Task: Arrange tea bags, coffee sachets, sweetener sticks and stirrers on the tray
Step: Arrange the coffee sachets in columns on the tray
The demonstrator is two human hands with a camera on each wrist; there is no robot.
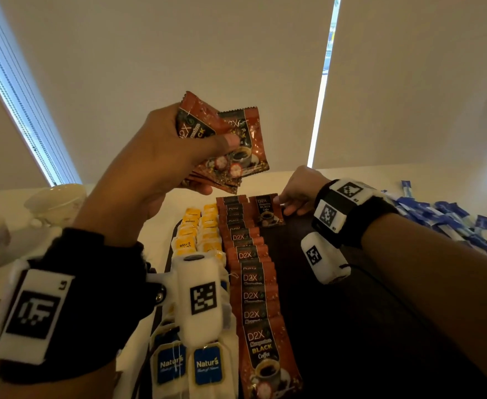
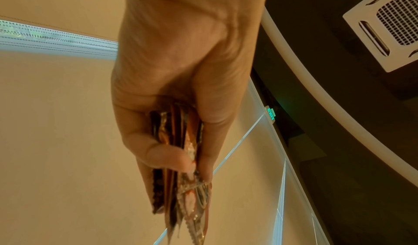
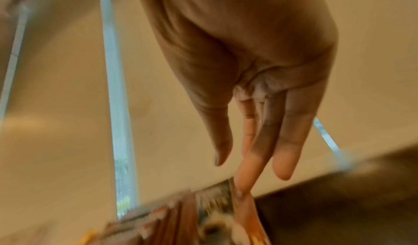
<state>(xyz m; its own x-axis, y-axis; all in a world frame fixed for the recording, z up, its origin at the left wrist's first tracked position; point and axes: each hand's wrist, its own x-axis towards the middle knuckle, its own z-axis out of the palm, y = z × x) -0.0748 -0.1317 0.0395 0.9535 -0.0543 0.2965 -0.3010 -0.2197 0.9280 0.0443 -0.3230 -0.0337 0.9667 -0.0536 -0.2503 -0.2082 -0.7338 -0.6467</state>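
Note:
My left hand (image 1: pixel 222 142) is raised above the tray and grips a fanned stack of brown coffee sachets (image 1: pixel 236 151), thumb across their front. The left wrist view shows the stack of sachets (image 2: pixel 181 186) edge-on between thumb and fingers of that left hand (image 2: pixel 181 159). A long overlapping column of coffee sachets (image 1: pixel 251 283) lies on the dark tray (image 1: pixel 337 326). At the tray's far end my right hand (image 1: pixel 291 197) touches the right edge of a single sachet (image 1: pixel 266 210) beside that column. In the blurred right wrist view the right hand (image 3: pixel 248 159) has straight fingers (image 3: pixel 246 173) resting on this sachet (image 3: pixel 226 213).
Yellow tea bags (image 1: pixel 199 226) and blue-labelled tea bags (image 1: pixel 190 367) fill two columns at the tray's left. A heap of blue sweetener sticks (image 1: pixel 444 220) lies on the white table to the right. White cups (image 1: pixel 58 203) stand at the far left.

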